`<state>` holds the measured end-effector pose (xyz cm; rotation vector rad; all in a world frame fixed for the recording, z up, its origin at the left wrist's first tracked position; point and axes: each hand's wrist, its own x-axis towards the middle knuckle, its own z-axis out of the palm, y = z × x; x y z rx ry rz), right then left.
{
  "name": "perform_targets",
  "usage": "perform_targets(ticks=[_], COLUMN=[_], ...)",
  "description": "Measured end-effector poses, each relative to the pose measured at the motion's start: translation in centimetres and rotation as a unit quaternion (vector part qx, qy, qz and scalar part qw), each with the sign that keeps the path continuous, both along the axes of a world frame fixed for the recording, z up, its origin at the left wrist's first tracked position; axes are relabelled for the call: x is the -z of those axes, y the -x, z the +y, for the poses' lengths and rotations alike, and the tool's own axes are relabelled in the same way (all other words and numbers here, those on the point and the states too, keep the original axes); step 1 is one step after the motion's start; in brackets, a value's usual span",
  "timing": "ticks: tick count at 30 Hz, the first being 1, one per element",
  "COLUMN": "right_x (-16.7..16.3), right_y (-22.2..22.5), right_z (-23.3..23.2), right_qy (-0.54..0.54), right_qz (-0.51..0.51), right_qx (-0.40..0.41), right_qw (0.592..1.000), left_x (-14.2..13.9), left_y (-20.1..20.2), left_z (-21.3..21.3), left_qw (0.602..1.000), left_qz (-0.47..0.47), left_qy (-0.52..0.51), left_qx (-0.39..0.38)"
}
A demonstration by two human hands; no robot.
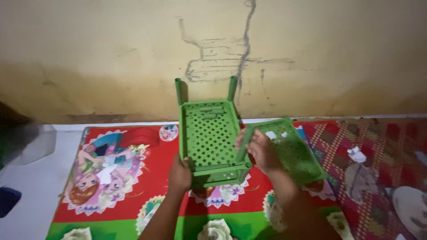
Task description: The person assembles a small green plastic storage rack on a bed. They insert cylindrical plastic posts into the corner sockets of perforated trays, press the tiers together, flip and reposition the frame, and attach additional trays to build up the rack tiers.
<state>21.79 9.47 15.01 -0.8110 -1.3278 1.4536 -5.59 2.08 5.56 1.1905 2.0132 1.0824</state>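
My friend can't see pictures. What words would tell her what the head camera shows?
Two bare hands hold a green perforated plastic rack shelf with two upright legs: the left hand grips its lower left corner, the right hand a green rod at its right edge. A second green perforated panel lies beside it on a colourful cartoon floor mat, before a cracked yellow wall.

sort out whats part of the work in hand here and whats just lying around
In hand:
- green perforated plastic shelf with upright posts, held by the left hand
- green post, gripped by the right hand
- second green perforated tray, lying just behind the right hand

Lying about:
- cartoon-printed mat
- red plastic piece on it
- crumpled white paper on the checked red mat
- white plate
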Motion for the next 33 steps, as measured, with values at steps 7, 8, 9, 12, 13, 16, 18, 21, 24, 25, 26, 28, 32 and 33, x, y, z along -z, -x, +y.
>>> perform_targets(ticks=[7,8,9,12,13,16,18,21,24,25,26,28,32,33], right_x=[1.1,1.0,0.9,0.7,0.7,1.2,1.9,3.3,4.4,4.6,4.9,5.2,6.0,6.3], right_y=[-1.4,-1.0,-0.7,-0.1,0.0,0.2,0.2,0.2,0.3,0.4,0.4,0.5,0.1,0.0], right_z=[0.0,0.1,0.2,0.4,0.5,0.5,0.3,-0.1,-0.2,-0.2,-0.2,0.0,0.5,0.6], right_qy=[0.018,0.034,0.050,0.063,0.052,0.045,0.070,-0.028,-0.046,-0.046,-0.044,-0.060,-0.038,-0.012], right_qz=[0.093,0.110,0.126,0.067,0.062,0.031,-0.011,0.015,0.017,0.008,-0.001,-0.050,-0.024,0.028], right_qx=[0.162,0.160,0.158,0.169,0.156,0.141,0.159,0.089,0.065,0.065,0.066,0.093,0.092,0.065], right_qw=[0.982,0.980,0.978,0.981,0.984,0.988,0.985,0.996,0.997,0.997,0.997,0.993,0.995,0.997], left_x=[1.7,1.9,1.9,1.6,1.4,0.8,0.4,0.1,-0.2,-0.3,-0.4,-0.6,-0.9,-0.9], left_y=[-0.3,-0.3,-0.3,-0.4,-0.5,-0.6,-0.7,-0.7,-0.7,-0.7,-0.7,-0.8,-1.1,-1.2], left_z=[0.4,0.4,0.5,0.5,0.4,0.0,-0.1,-0.2,0.0,0.0,-0.1,-0.2,-0.4,-0.4], left_qw=[0.999,0.998,0.999,1.000,1.000,0.999,0.999,1.000,1.000,0.999,0.999,0.999,1.000,1.000], left_qz=[0.048,0.064,0.040,0.002,0.010,0.029,0.027,0.014,0.024,0.033,0.041,0.027,0.008,0.016], left_qy=[-0.015,-0.018,-0.018,-0.012,-0.007,0.001,-0.008,-0.011,-0.002,0.011,0.024,0.035,-0.024,-0.019], left_qx=[-0.009,-0.008,-0.011,-0.014,-0.015,-0.019,-0.017,-0.012,-0.012,-0.014,-0.016,-0.024,-0.014,-0.013])
